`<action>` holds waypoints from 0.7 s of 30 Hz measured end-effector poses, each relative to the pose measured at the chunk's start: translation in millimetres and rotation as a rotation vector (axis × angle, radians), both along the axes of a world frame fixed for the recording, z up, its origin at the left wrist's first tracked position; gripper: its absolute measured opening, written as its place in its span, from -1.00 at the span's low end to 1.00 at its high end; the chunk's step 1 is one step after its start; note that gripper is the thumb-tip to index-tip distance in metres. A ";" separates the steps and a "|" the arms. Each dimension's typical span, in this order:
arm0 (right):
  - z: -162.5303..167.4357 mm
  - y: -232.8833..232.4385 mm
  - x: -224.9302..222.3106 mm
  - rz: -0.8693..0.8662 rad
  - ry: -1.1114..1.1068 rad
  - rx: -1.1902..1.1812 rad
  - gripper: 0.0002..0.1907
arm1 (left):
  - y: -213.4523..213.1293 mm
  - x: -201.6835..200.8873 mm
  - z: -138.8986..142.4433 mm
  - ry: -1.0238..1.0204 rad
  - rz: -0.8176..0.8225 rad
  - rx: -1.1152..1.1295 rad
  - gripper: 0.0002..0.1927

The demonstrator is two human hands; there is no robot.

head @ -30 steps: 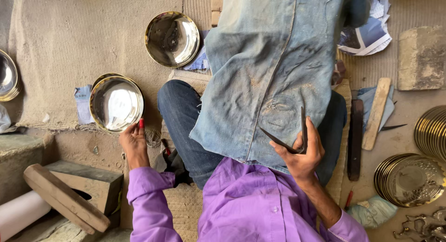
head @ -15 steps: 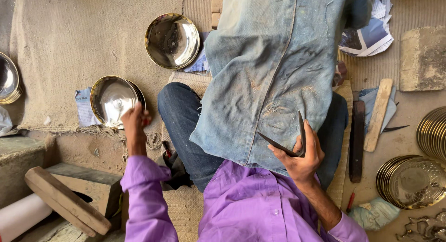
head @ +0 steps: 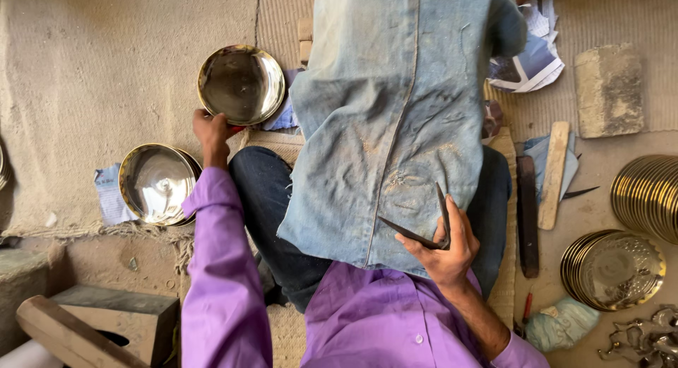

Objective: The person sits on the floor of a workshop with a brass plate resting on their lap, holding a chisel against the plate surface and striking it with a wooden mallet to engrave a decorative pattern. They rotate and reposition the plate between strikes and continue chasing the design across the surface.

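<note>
My left hand (head: 210,131) reaches forward and grips the near rim of a shiny round metal plate (head: 240,83) lying on the beige mat. A second metal plate (head: 154,182) lies to the left of my purple sleeve. My right hand (head: 443,246) rests on the faded blue denim cloth (head: 395,121) spread over my lap and holds a dark metal divider (head: 431,223) with its two pointed legs spread apart.
Stacks of brass plates (head: 613,268) and more plates on edge (head: 648,196) sit at the right. A wooden stick (head: 554,174), a dark file (head: 527,214), a stone block (head: 609,90) and crumpled papers (head: 528,64) lie beyond my right knee. Wooden blocks (head: 78,329) stand at lower left.
My left hand left the nearer plate at the left and moved forward to the farther plate, taking hold of its rim. The right hand kept the divider on the cloth.
</note>
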State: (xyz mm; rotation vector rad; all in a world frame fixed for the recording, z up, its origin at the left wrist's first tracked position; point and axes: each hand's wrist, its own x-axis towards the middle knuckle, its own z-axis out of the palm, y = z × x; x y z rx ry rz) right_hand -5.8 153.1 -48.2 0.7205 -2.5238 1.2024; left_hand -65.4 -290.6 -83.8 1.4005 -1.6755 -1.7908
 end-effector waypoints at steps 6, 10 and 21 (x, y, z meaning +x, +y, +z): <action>-10.7 7.9 1.3 -0.010 -0.049 -0.106 -0.06 | 13.1 55.3 30.8 0.216 0.061 -0.141 -0.79; -3.9 10.5 6.8 -0.035 -0.205 -0.229 0.02 | 22.8 115.9 78.1 0.368 -0.027 -0.166 -0.81; 98.6 53.6 -0.4 -0.021 -0.643 -0.420 0.01 | 130.9 94.6 95.4 0.200 -0.749 0.023 -0.68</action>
